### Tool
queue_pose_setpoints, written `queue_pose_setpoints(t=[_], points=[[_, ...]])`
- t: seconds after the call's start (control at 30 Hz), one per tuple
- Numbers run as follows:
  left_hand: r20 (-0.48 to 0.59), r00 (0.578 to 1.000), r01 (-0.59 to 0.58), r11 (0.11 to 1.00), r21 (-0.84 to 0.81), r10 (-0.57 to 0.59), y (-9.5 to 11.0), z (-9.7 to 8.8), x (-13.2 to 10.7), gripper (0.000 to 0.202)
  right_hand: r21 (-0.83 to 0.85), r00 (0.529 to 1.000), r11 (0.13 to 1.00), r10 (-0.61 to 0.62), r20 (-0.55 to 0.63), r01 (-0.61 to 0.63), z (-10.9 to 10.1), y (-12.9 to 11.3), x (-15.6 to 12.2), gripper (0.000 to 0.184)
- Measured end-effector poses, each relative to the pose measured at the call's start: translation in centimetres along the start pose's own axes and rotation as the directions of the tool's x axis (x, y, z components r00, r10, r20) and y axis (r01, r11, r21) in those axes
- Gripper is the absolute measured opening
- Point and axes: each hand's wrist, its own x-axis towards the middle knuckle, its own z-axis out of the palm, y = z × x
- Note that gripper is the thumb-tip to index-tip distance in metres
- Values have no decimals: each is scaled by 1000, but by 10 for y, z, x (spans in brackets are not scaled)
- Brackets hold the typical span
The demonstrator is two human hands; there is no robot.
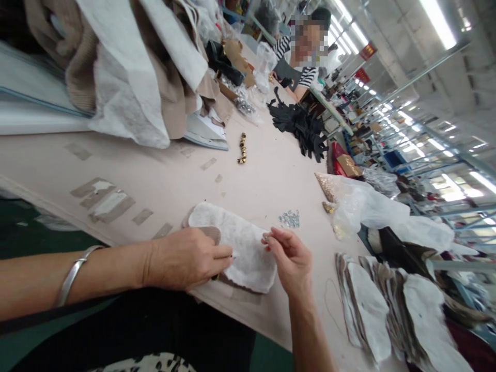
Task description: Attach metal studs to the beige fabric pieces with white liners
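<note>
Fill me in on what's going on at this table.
Someone is working bare-handed at the table. Their left hand is on a fuzzy white cloth, while the right hand pinches a tiny piece by its right end. Silvery bits lie close by, with gold pieces in a row farther back. Another person's striped sleeve shows beyond.

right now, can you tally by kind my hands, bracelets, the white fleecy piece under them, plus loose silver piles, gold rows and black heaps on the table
Hands (left hand, right hand): 2
Silver bracelet: 1
White fleecy piece: 1
Loose silver pile: 1
Gold row: 1
Black heap: 1
Total: 7
</note>
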Motion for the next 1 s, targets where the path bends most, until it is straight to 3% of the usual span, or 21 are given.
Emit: queue_pose_setpoints(t=[0.07,0.17,0.23,0.33,0.57,0.7,0.87,0.93,1.0], points=[[65,994,-91,996,15,90,-2,-7,3,22,-239,950,925,-260,171,296,10,-5,-13,16],[103,988,-121,991,50,116,-3,-10,6,21,-337,768,711,-451,455,617,20,-10,-23,27],[102,987,-131,989,62,124,-3,-9,6,18,-322,681,628,-488,546,709,22,-11,-23,30],[74,987,-148,987,66,143,-3,-7,5,13,-317,644,591,-498,580,742,23,-12,-20,31],[23,984,-177,980,88,176,-4,-9,2,8,-281,708,689,-472,524,668,23,-7,-18,24],[-1,982,-187,977,104,188,-4,-10,1,13,-266,796,807,-359,487,527,25,-7,-17,28],[9,985,-171,979,115,171,-3,-11,3,20,-263,844,878,-241,479,400,14,-13,-21,41],[21,987,-163,978,132,162,-3,-12,3,21,-369,921,871,-201,332,324,-1,-8,-25,37],[10,986,-166,975,150,166,-3,-11,4,22,-542,979,815,-176,103,204,-21,5,-31,35]])
